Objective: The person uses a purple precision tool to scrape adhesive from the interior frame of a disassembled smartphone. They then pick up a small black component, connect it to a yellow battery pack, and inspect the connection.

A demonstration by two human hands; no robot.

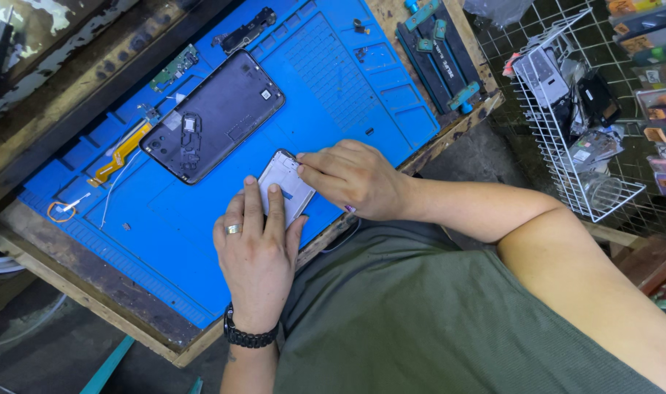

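Left hand (254, 248) lies flat over the near end of a small white phone part (285, 184), fingers together and pressing it onto the blue mat (333, 80); ring on one finger, black watch band at the wrist. Right hand (351, 177) pinches the far right edge of the same part with its fingertips, fingers closed narrow. The part sits at the near edge of the mat, close to the worktop (92, 295) rim.

Just beyond it, a dark opened phone body (216, 113) lies at a tilt on the mat. An orange flex cable (121, 153) lies to its left, a green circuit board (174, 68) farther back. White wire basket (566, 124) of parts stands well off to the right.
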